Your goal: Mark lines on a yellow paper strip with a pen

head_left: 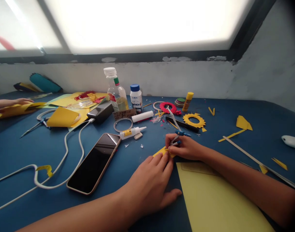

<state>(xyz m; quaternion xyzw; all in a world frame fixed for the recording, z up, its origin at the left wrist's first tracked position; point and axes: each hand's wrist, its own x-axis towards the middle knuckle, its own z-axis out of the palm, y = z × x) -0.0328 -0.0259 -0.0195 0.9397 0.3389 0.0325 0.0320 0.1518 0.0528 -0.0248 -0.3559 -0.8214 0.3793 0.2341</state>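
My left hand (153, 182) lies flat, its fingertips resting on a small piece of yellow paper (160, 152). The thumb is stretched out to the side. Just beyond it, my right hand (186, 146) is closed around a drawing compass (182, 133) with blue parts, whose tip is down at the yellow paper. Fingers hide much of both the compass and the paper. Under my right forearm lies a large pale yellow sheet (215, 196). Past my right hand are a yellow toothed paper ring (194, 120) and a red toothed ring (168, 108).
Left of my hands lie a phone (94, 166) and a white cable (65, 148). A glue bottle (130, 132), a glass bottle (117, 95), a blue-capped bottle (136, 98) and a glue stick (188, 101) are farther back. Another person's hand (19, 101) is at far left.
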